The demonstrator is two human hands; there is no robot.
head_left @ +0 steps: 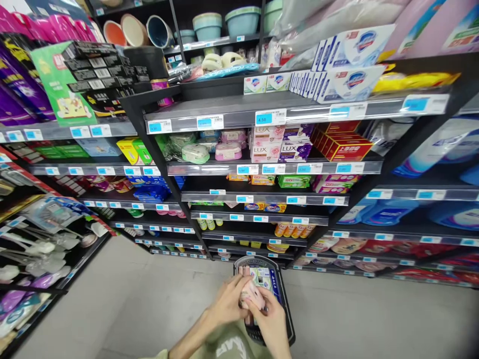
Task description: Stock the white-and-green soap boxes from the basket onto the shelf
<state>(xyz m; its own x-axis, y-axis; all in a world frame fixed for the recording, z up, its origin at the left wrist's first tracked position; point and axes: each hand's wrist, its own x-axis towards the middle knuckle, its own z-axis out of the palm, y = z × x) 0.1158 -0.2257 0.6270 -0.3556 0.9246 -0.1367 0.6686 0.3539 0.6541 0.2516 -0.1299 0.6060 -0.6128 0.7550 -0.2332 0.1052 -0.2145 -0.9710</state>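
Note:
Both of my hands are closed round a small pink soap box [252, 295], held low in front of me. My left hand [228, 300] grips its left side, and my right hand [271, 319] has its fingers on the right side. Directly below is a black shopping basket [288, 311]. Inside it are pink boxes, a green and white pack [262, 273] and a dark blue pack [276, 285]. My hands hide the middle of the basket. The lettering on the held box is too small to read.
Ahead stands a shelf unit with pink LUX soap boxes [267, 144], purple soap boxes [295, 149], red boxes [346, 144] and white soap boxes [350, 85]. Ladles and spatulas [41, 249] hang at the left. Blue bottles [389, 212] line the right shelves. Grey floor [160, 294] surrounds the basket.

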